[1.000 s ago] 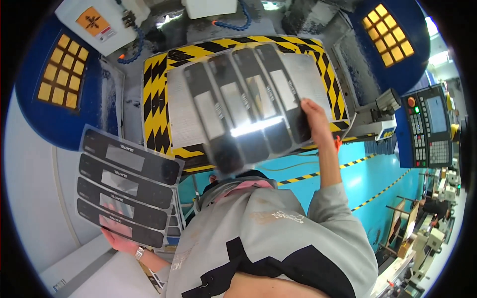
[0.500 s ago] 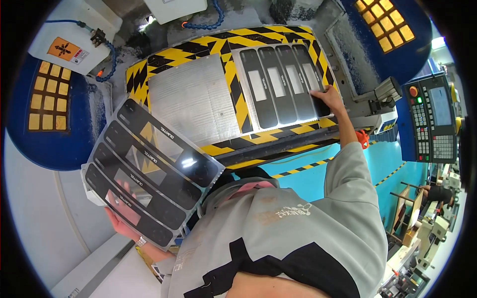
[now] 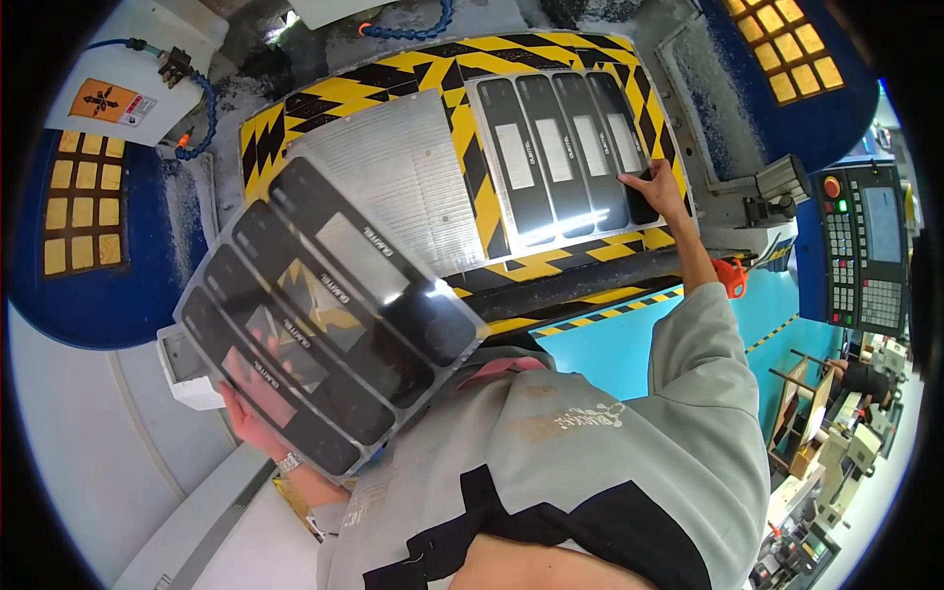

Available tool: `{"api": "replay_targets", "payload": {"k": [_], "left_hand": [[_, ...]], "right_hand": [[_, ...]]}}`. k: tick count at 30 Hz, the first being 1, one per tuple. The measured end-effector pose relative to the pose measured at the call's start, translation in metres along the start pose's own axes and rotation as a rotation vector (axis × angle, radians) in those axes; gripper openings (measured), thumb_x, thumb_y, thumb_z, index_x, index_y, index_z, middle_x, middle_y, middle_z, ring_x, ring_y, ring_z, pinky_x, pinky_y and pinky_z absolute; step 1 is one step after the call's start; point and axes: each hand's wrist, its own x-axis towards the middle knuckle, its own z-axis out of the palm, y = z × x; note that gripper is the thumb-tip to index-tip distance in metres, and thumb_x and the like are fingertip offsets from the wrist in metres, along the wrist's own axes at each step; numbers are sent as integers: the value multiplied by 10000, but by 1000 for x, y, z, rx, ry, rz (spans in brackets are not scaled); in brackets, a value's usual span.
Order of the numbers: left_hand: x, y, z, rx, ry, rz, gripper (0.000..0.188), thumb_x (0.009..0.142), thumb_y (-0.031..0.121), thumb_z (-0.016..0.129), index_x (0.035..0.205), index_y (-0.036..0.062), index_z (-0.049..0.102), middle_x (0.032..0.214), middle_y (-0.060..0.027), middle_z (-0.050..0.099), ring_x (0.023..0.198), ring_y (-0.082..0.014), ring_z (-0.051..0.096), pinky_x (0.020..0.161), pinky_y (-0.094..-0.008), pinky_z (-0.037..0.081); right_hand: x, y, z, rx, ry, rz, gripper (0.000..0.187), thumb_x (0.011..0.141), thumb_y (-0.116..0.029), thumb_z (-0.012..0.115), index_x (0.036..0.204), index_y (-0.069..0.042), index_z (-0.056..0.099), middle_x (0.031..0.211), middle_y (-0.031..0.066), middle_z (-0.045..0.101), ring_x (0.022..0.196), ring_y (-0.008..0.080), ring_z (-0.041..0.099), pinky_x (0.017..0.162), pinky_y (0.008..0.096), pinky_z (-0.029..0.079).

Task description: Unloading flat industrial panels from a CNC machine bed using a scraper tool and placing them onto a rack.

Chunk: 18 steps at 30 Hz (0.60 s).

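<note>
My left hand grips a clear sheet by its lower left edge, its fingers showing through from behind. The sheet carries several long black panels, each with a clear window, and is tilted above the left part of the machine bed. A matching sheet with black panels lies flat on the right part of the bed. My right hand rests at that sheet's right edge, thumb spread over the rightmost panel and the other fingers apart from it; the fingertips are partly hidden.
Yellow-and-black striped tape borders the bed's ribbed metal plate. Blue coolant hoses hang at upper left. A control panel stands at right, and a red-orange nozzle sits near my right forearm. Another person works far right.
My left hand has raised the held sheet and brought it rightward, covering more of the left plate. My right hand stays at the lying sheet's right edge. The view has shifted slightly.
</note>
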Motion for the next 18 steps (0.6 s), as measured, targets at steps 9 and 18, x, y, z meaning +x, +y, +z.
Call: {"api": "replay_targets", "payload": {"k": [9, 18], "left_hand": [[78, -17, 20, -190, -85, -300, 691, 1058, 510, 349, 1568, 51, 264, 1602, -303, 250, 1444, -506, 313, 1132, -579, 363], [139, -7, 41, -201, -201, -490, 702, 1055, 518, 319, 1582, 64, 229, 1601, -285, 277, 1450, -493, 321, 1142, -601, 334]], "right_hand": [[-2, 2, 23, -197, 152, -87, 861, 631, -547, 924, 1089, 127, 647, 1005, 292, 709, 963, 370, 714, 834, 389, 562], [4, 0, 5, -396, 16, -24, 851, 702, -523, 888, 1229, 75, 589, 1040, 271, 697, 995, 398, 684, 826, 463, 534]]}}
